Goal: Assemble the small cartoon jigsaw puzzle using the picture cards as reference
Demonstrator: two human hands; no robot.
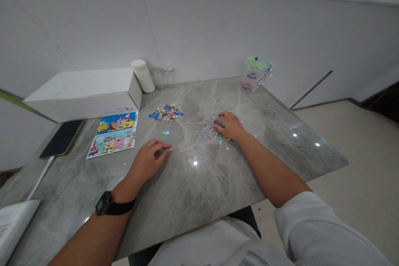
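My left hand (149, 161), with a dark watch on its wrist, pinches a small purplish jigsaw piece (167, 148) between thumb and forefinger just above the table. A single loose piece (179, 146) lies just right of it, and some joined-looking light-blue pieces (166, 132) lie farther back. My right hand (230, 126) rests over a spread of mostly teal jigsaw pieces (220, 137). Its fingers are bent and apart, touching the spread; the fingertips partly hide what is under them. A denser heap of blue and yellow pieces (166, 112) sits at the back middle.
Two cartoon picture cards (111, 143) lie at left, near a phone (61, 138) on a white cable. Behind stand a white box (84, 91), a white bottle (143, 76) and clear glasses (168, 77). A plastic bag (256, 74) stands at the back right of the grey table (199, 191).
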